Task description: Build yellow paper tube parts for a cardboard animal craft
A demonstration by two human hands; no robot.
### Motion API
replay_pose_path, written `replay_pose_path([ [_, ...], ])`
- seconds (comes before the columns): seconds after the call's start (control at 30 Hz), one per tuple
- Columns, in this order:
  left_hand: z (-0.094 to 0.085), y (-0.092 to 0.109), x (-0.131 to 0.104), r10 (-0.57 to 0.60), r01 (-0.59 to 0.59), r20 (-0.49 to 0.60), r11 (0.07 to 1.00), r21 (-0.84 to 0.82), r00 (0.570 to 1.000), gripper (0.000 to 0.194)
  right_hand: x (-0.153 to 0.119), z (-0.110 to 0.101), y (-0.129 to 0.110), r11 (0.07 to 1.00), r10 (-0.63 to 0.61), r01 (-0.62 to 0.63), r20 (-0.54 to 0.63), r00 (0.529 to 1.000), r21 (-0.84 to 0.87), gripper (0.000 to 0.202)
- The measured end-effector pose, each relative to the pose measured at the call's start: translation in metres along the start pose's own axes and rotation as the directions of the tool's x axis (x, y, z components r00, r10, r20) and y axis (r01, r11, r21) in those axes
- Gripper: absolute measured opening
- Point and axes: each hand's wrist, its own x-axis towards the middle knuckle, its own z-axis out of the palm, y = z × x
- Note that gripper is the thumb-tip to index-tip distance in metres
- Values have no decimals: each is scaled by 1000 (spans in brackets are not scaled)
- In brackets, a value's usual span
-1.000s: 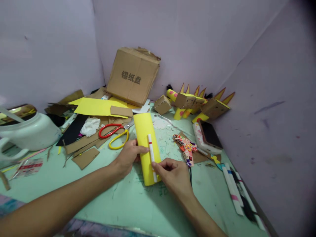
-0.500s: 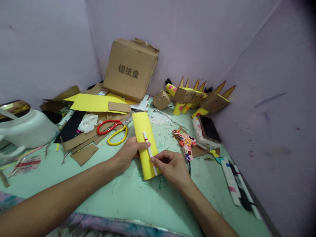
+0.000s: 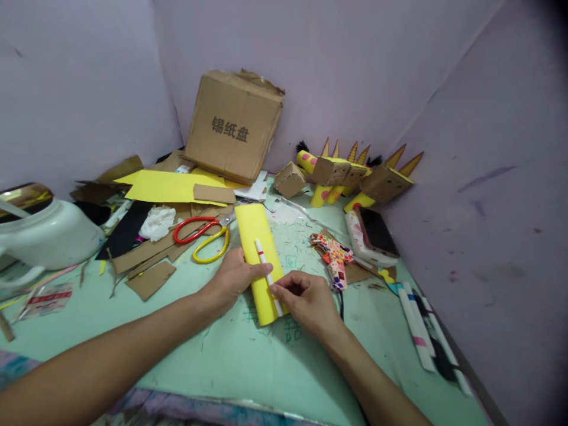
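A yellow paper tube [image 3: 249, 228], looking slightly flattened, is held at a tilt over the table's middle. My left hand [image 3: 235, 273] is closed around its left side, its fingers partly hidden behind it. The left thumb presses across a white marker [image 3: 261, 254] with a red band, which lies lengthwise along the tube. Lower down, my right hand [image 3: 308, 299] pinches the marker between thumb and fingers, at the tube's right edge. Scissors [image 3: 210, 242] with one red and one yellow handle lie just beyond my left hand.
A cardboard box [image 3: 235, 127] leans on the back wall. Cardboard figures [image 3: 384, 183] with yellow tube bodies stand back right. A phone [image 3: 377, 231], several markers [image 3: 417, 331] and patterned fabric [image 3: 337, 257] lie right. Yellow paper [image 3: 164, 185], scraps and a white pot [image 3: 57, 236] are left.
The yellow tube's upper end has shifted very slightly left, and the left thumb sits a little lower along the marker. Both hands keep their hold.
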Motion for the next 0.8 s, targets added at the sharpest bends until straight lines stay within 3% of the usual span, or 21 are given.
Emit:
replay_pose_path([
  [0.1, 0, 2, -1, -5, 5, 3, 999, -42, 1000, 24, 1, -5, -3, 999, -31, 33, -70, 997, 24, 14],
  [0.2, -1, 8, -3, -47, 51, 29, 989, -138, 998, 31, 3, -11, -8, 968, 20, 20, -157, 987, 252, 24],
  [0.27, -1, 11, -5, -61, 70, 54, 983, -168, 997, 34, 4, -12, -11, 866, 99, -70, -33, 994, 495, 36],
  [0.33, -1, 12, -5, -53, 66, 80, 984, -164, 995, 35, 3, -9, -13, 724, 107, -211, 195, 975, 657, 44],
  [0.43, -1, 10, -6, -38, 54, 113, 988, -142, 993, 34, -1, 0, -14, 659, 76, -318, 360, 930, 681, 47],
  [0.8, -1, 7, -7, -64, 77, 122, 991, -109, 990, 35, -4, 6, -12, 651, 33, -288, 354, 935, 702, 41],
])
